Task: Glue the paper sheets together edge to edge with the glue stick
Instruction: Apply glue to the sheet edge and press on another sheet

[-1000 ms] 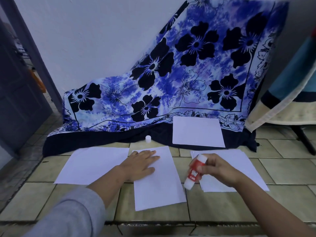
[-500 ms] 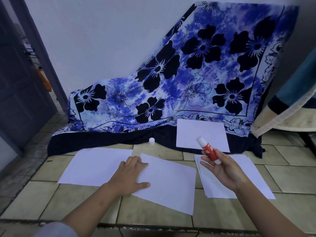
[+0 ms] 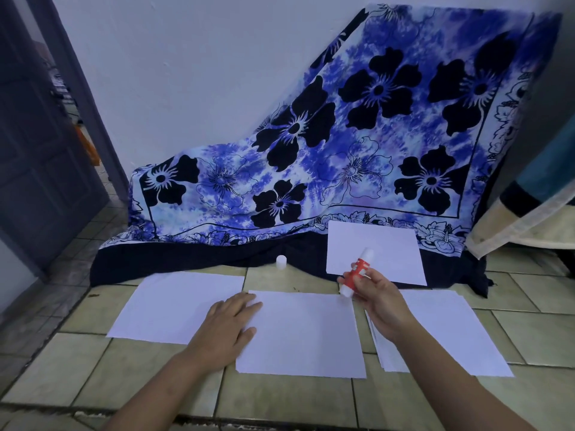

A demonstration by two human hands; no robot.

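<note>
Red glue stick (image 3: 357,273), white at both ends, right of frame centre; long axis steeply tilted, lower end pointing down-left at middle sheet (image 3: 305,334) top-right corner; right hand (image 3: 378,303) fingers curled round it; left hand (image 3: 230,325) flat, fingers together, on sheet's left edge; white cap (image 3: 281,262) upper centre, apart.

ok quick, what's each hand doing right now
Left hand: open, fingers flat on the left edge of the middle paper sheet.
Right hand: closed on the glue stick.
</note>
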